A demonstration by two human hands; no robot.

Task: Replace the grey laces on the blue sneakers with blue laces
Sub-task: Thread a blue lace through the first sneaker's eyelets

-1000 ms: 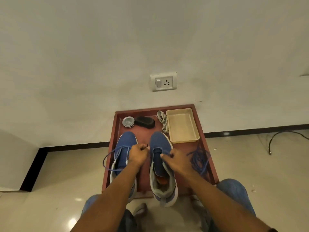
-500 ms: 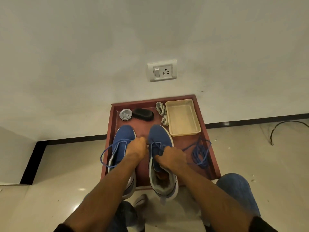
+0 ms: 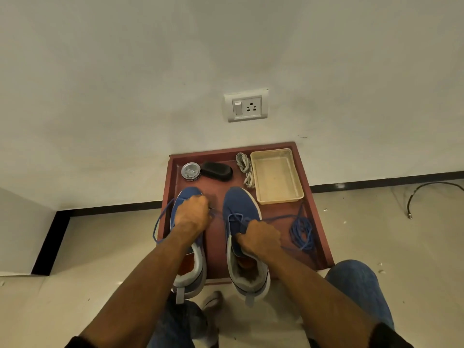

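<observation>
Two blue sneakers stand side by side on a red-brown tray (image 3: 319, 222). My left hand (image 3: 192, 217) hovers over the left sneaker (image 3: 187, 267) and pinches the end of a blue lace (image 3: 271, 218) that runs across to the right sneaker (image 3: 242, 204). My right hand (image 3: 261, 238) grips that sneaker at its eyelets, fingers curled on its tongue and lace. The lace's other end lies coiled (image 3: 301, 233) on the tray's right side. Another blue lace loops (image 3: 157, 227) off the left sneaker. A bundle of grey laces (image 3: 246, 169) lies at the tray's back.
A beige plastic tray (image 3: 277, 175) sits at the back right, a round tin (image 3: 190, 171) and a black brush (image 3: 217, 170) at the back left. A wall with a socket (image 3: 247, 105) rises behind. My knees in jeans (image 3: 356, 282) are at the tray's near edge. A black cable (image 3: 426, 192) lies on the floor at right.
My left hand has moved left and away from the right sneaker, drawing the blue lace taut. My right hand stays on the right sneaker. The camera tilted, shifting the scene lower.
</observation>
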